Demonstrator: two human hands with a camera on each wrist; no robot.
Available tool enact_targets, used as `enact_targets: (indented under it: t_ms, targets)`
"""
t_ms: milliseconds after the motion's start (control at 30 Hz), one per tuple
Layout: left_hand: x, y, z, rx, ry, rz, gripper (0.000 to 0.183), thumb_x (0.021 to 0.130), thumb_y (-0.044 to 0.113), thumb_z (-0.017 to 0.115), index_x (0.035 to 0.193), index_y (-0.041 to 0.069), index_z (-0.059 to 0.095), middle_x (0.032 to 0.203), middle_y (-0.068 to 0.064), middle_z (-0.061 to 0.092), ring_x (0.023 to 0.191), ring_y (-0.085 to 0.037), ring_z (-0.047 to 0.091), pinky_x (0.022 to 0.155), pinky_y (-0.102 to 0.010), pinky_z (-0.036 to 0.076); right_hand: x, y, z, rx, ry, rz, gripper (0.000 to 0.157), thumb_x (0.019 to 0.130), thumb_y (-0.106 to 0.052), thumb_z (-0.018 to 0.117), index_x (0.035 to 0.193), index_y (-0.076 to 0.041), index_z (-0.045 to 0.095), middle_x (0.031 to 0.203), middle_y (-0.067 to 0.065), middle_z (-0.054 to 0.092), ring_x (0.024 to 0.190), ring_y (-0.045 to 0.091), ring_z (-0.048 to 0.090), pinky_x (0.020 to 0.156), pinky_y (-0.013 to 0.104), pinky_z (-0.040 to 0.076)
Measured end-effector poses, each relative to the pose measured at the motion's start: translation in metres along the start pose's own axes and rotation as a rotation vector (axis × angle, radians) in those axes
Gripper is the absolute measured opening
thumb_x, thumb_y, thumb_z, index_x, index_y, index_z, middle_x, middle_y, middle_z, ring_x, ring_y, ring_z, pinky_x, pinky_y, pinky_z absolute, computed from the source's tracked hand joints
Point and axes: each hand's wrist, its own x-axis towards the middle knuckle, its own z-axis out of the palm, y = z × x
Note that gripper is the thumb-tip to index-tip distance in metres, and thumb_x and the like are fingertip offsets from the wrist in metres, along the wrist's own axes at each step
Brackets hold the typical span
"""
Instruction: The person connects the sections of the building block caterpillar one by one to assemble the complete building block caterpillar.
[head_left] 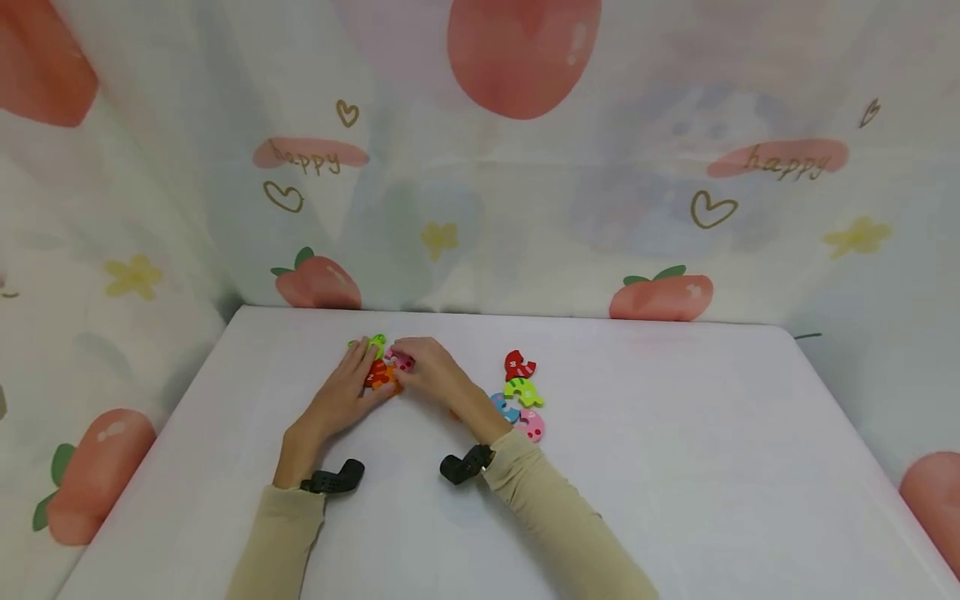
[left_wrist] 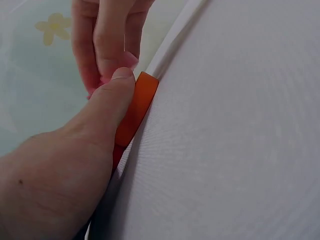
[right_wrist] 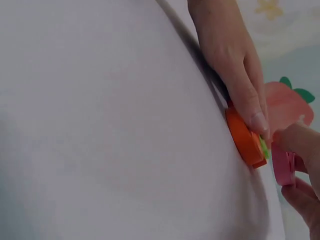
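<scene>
Fingers of the right hand pinch a pink piece just beside an orange piece on the white table, while the left hand, fingers extended, rests its thumb against the orange one, presumably to stop it sliding.

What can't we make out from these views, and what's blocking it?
Head: parts of the green piece and red piece, under the left hand.
Head: the rest of an orange piece, behind the right forearm.
Left wrist: most of the held pink piece, behind the right hand.
Right wrist: rest of the right hand, cut by the right edge.
</scene>
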Motion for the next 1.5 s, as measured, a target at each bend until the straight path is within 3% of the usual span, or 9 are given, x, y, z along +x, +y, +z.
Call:
enact_targets:
  t_ms: [367,767,833,967,1133,1300,1500]
  targets:
    - [0.004,0.006,-0.004,0.015,-0.019,0.008,0.086,0.092,0.056,0.054,0.155,0.008,0.020,0.165,-0.013,0.007,0.153,-0.033,0.004,0.121,-0.055,0.015,0.009,0.012,0.001,0.000,-0.115,-0.029,0.032,0.092,-0.011,0.061,0.122,-0.001,0.066,0.132,0.016,0.062,0.129,0.031,0.053,0.115,0.041,0.037]
    - [0.000,0.000,-0.002,0.019,-0.016,-0.008,0.086,0.092,0.057,0.054,0.155,0.008,0.021,0.165,-0.013,0.008,0.153,-0.033,0.005,0.121,-0.055,0.015,0.003,0.008,0.006,-0.064,-0.278,0.023,0.040,0.102,-0.013,0.046,0.141,-0.006,0.051,0.153,0.008,0.043,0.148,0.029,0.030,0.122,0.039,0.025]
    - [-0.001,0.000,-0.001,0.019,-0.016,-0.010,0.086,0.092,0.058,0.054,0.155,0.009,0.021,0.165,-0.013,0.008,0.153,-0.033,0.005,0.121,-0.055,0.015,0.000,0.009,0.004,-0.046,-0.267,0.037,0.043,0.102,-0.013,0.045,0.145,-0.007,0.045,0.157,0.006,0.035,0.149,0.026,0.026,0.122,0.037,0.023]
    - [0.000,0.002,0.001,0.055,-0.026,0.001,0.079,0.092,0.059,0.052,0.154,0.019,0.026,0.164,-0.014,0.008,0.152,-0.036,0.005,0.120,-0.058,0.018,-0.012,0.012,-0.012,0.045,-0.151,0.031,0.050,0.102,-0.010,0.045,0.150,-0.006,0.034,0.161,0.009,0.026,0.150,0.024,0.025,0.122,0.038,0.023]
    - [0.000,0.007,-0.002,0.111,-0.044,0.009,0.063,0.093,0.057,0.051,0.150,0.035,0.034,0.164,-0.015,0.010,0.151,-0.041,0.005,0.116,-0.064,0.021,-0.045,0.010,-0.052,0.153,-0.048,0.016,0.053,0.099,-0.012,0.051,0.149,-0.008,0.034,0.154,0.010,0.039,0.142,0.025,0.039,0.115,0.040,0.036]
    - [0.001,0.010,-0.002,0.110,-0.050,0.024,0.060,0.094,0.054,0.051,0.149,0.035,0.036,0.164,-0.014,0.011,0.151,-0.043,0.005,0.115,-0.064,0.023,-0.086,0.018,-0.083,0.141,0.003,-0.003,0.053,0.097,-0.010,0.056,0.146,-0.007,0.038,0.146,0.011,0.048,0.126,0.027,0.055,0.101,0.038,0.051]
    - [0.000,0.011,-0.004,0.112,-0.011,0.057,0.059,0.095,0.049,0.055,0.148,0.028,0.040,0.164,-0.011,0.015,0.149,-0.045,0.009,0.115,-0.065,0.023,-0.114,0.034,-0.108,0.040,0.058,0.010,0.054,0.094,-0.009,0.061,0.144,-0.006,0.042,0.139,0.012,0.055,0.121,0.027,0.060,0.096,0.041,0.053]
